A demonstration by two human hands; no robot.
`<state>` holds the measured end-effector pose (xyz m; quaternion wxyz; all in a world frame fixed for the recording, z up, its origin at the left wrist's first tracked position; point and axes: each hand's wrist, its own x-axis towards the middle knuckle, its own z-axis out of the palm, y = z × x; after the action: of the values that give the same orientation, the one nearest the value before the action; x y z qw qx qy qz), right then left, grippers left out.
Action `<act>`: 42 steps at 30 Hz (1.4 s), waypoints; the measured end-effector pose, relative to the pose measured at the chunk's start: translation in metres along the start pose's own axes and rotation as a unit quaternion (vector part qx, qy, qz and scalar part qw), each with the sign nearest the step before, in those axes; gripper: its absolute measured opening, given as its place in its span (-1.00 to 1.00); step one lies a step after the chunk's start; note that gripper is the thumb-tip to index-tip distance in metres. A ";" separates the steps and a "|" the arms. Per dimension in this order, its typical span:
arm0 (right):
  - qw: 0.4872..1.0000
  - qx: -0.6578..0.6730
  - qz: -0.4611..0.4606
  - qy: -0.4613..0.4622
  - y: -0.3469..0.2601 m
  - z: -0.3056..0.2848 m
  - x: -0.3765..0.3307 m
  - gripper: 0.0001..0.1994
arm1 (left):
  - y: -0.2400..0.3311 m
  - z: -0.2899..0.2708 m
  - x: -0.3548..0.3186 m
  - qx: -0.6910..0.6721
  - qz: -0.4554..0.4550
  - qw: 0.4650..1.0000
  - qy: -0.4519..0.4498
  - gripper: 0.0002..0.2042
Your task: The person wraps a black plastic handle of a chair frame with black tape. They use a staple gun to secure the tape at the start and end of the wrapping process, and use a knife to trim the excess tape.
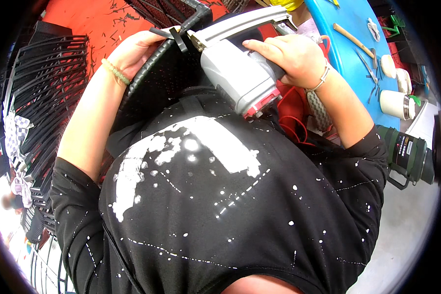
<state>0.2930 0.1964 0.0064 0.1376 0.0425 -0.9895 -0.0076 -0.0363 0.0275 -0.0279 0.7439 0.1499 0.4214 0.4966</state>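
Note:
My right hand (296, 59) wraps round the handle of a grey staple gun (235, 73) with a red end cap. The tool's narrow nose points at the wrapped rim of a black woven frame (147, 71), which leans against my lap. My left hand (139, 49) is closed at that rim, pinching a short black strip (176, 39) beside the nose. Part of the left fingers is hidden behind the rim. Whether the nose touches the strip I cannot tell.
Black slatted frames (49, 98) are stacked at the left. Black scraps litter the red surface (112, 22) ahead. On the blue table (343, 49) at the right are a hammer (355, 41), scissors (367, 66) and a white cup (394, 104). A red hose (291, 127) hangs below the tool; a green-black canister (406, 152) stands at far right.

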 end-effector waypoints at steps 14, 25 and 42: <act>0.997 -0.037 -0.059 -0.014 0.013 -0.015 0.011 -0.36 | -0.002 0.001 0.000 0.004 -0.004 1.000 0.029 -0.70; 0.999 0.007 -0.029 -0.014 0.015 -0.005 0.005 -0.32 | 0.000 0.001 0.002 -0.013 -0.015 1.000 0.007 -0.71; 0.871 0.135 0.428 0.198 0.017 -0.017 -0.100 -0.67 | -0.007 0.030 -0.018 0.327 0.129 0.927 0.130 -0.67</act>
<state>0.3923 0.2217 -0.0044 0.3137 -0.3662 -0.8542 0.1947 -0.0117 0.0143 -0.0056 0.5218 0.3723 0.6301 0.4384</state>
